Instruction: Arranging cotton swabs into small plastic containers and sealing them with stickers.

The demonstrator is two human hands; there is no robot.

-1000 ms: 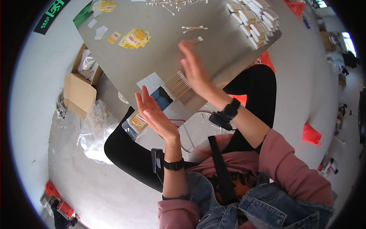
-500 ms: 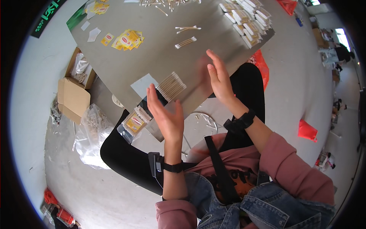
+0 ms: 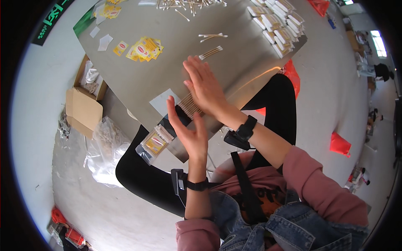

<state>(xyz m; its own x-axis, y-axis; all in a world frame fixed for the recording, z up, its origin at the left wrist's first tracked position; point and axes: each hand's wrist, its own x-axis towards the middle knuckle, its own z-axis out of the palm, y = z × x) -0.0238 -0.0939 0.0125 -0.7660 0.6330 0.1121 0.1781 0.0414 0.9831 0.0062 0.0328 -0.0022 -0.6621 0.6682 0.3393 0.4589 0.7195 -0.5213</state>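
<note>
A row of cotton swabs (image 3: 188, 104) lies side by side near the table's front edge, partly on a black strip (image 3: 181, 114). My right hand (image 3: 206, 90) is held flat over the row's far right part, fingers stretched out and hiding some swabs. At the row's near end stands my left hand (image 3: 189, 133), thumb and fingers apart and nothing in its grip. Left of it, a clear bag of cotton swabs with a yellow card (image 3: 155, 141) sits at the table edge. Behind the row is a pale paper square (image 3: 162, 103).
Filled swab packs (image 3: 278, 29) are piled at the table's far right. Loose swabs (image 3: 190, 5) lie at the back, a few (image 3: 211, 52) nearer. Yellow cards (image 3: 144, 49) are heaped at left. An opened cardboard box (image 3: 83, 111) and a plastic bag (image 3: 106, 146) are beside the table.
My right hand has swung left from beside the table's right part to the swab row, now covering part of it. My left hand stays by the row. The whole view has shifted slightly.
</note>
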